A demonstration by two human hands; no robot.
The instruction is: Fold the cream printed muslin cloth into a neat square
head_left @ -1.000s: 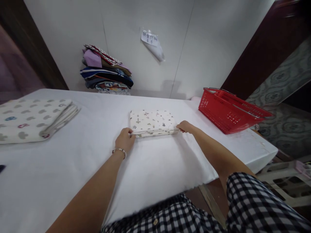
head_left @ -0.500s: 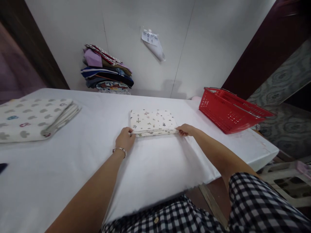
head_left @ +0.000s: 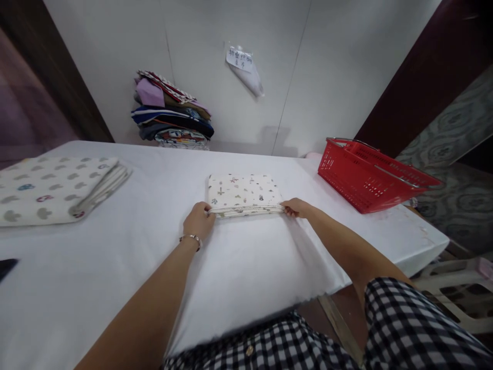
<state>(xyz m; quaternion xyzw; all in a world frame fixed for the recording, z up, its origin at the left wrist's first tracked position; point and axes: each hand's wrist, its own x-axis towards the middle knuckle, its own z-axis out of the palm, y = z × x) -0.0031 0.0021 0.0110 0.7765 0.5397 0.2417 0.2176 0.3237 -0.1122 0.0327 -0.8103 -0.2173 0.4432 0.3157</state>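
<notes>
A folded white cloth (head_left: 244, 191) with small printed figures lies flat on the white-covered table in front of me. Its layered near edge faces me. At the near left corner, my left hand (head_left: 199, 220) pinches the layers between thumb and fingers; a bracelet circles that wrist. My right hand (head_left: 296, 206) grips the near right corner in the same way, fingertips closed on the edge.
To the left lies a larger folded cloth (head_left: 54, 190) with grey mouse-head shapes. A stack of folded fabrics (head_left: 173, 110) stands against the back wall. On the right sits a red plastic basket (head_left: 370, 177). A dark object (head_left: 6, 267) rests at the left edge.
The view has shifted slightly, moving the surroundings a little to the right. Both hands keep their hold on the folded cloth's near corners.
</notes>
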